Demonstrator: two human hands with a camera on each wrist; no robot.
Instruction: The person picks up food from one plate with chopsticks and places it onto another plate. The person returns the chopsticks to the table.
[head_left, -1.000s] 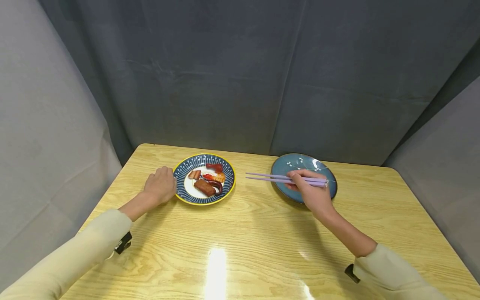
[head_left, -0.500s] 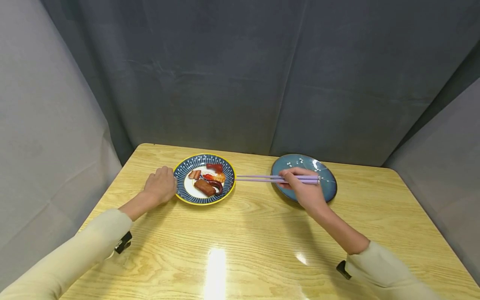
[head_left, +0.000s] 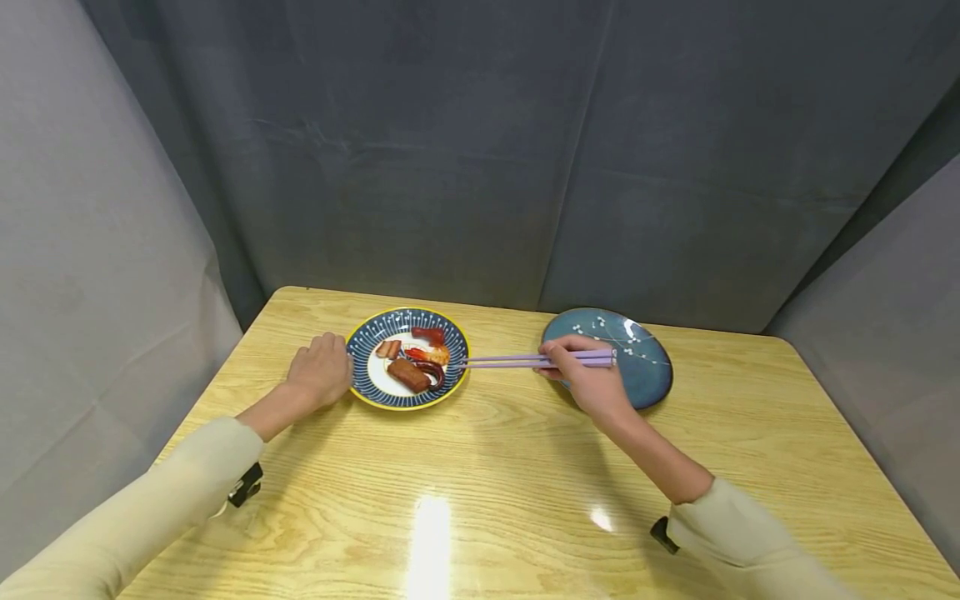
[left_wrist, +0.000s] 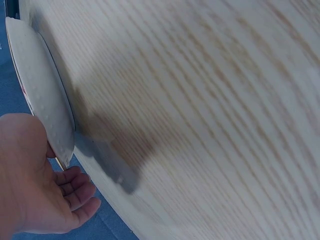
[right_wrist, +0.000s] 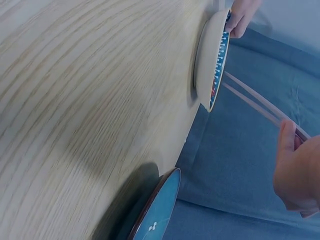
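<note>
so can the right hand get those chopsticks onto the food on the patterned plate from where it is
Probably yes: the right hand holds the chopsticks with their tips already at the patterned plate rim, nothing in between.

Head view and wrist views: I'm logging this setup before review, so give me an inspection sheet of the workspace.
Surface: wooden table, glare spots near the front.
Job's things: patterned plate holds food pieces; purple chopsticks reach its right rim; teal plate bare where visible.
Clutter: nothing seen.
Hands: left hand rests at the patterned plate's left rim; right hand holds the chopsticks over the teal plate's left edge.
Cables: nothing seen.
Surroundings: grey-blue curtains on three sides.
</note>
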